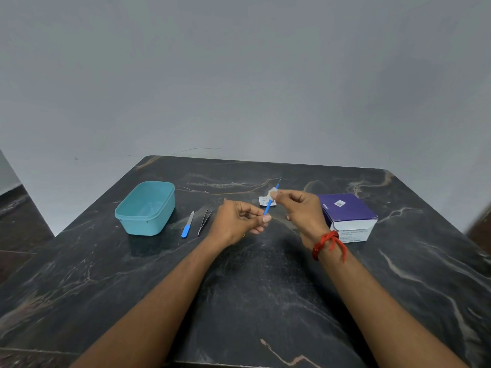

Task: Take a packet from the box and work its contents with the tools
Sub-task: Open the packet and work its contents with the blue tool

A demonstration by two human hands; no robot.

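My left hand (240, 221) pinches the lower end of a thin blue-handled tool (269, 207) that slants up to a fine metal tip. My right hand (299, 208) pinches a small white wipe (272, 193) against the tool's upper shaft. Behind the tool an opened white packet (263, 201) lies flat on the table. The purple and white box (348, 216) stands just right of my right hand.
A teal plastic tub (146, 208) sits at the left of the dark marble table (252, 288). Between the tub and my left hand lie a blue-handled blade tool (187, 224) and metal tweezers (204, 222). A red thread band (328, 244) circles my right wrist.
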